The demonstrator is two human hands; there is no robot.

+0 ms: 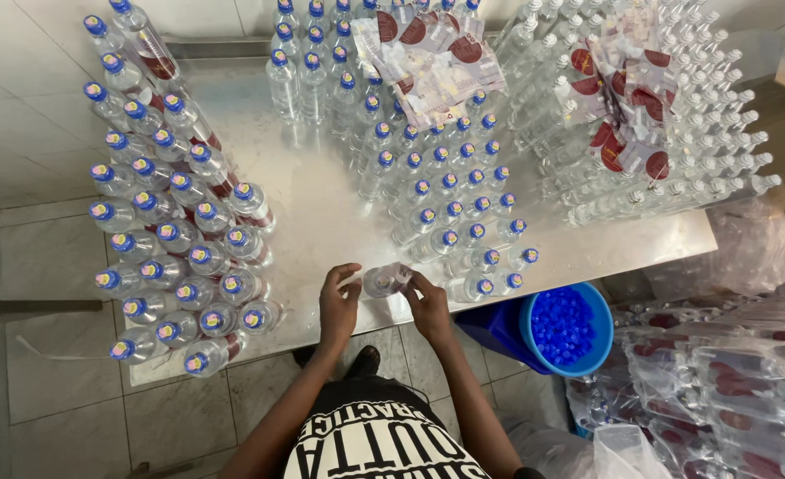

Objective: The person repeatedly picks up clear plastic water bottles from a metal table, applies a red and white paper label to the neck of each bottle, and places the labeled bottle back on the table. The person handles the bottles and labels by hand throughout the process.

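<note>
Both my hands meet at the near edge of a steel table (321, 222). Between them stands one clear plastic bottle (383, 280) without a blue cap. My left hand (339, 306) curls against its left side. My right hand (428, 306) grips its right side, fingers on the neck. A thin clear sleeve seems to sit around the bottle top. Capped bottles with blue lids (463, 231) stand in rows just right of my hands. Labelled capped bottles (179, 266) crowd the table's left edge.
A blue bucket (598, 310) full of blue caps stands below the table's right corner. Uncapped clear bottles (676, 160) fill the far right, with packs of red-marked labels (623, 106) on top. Plastic-wrapped bundles (729, 372) lie on the floor at right.
</note>
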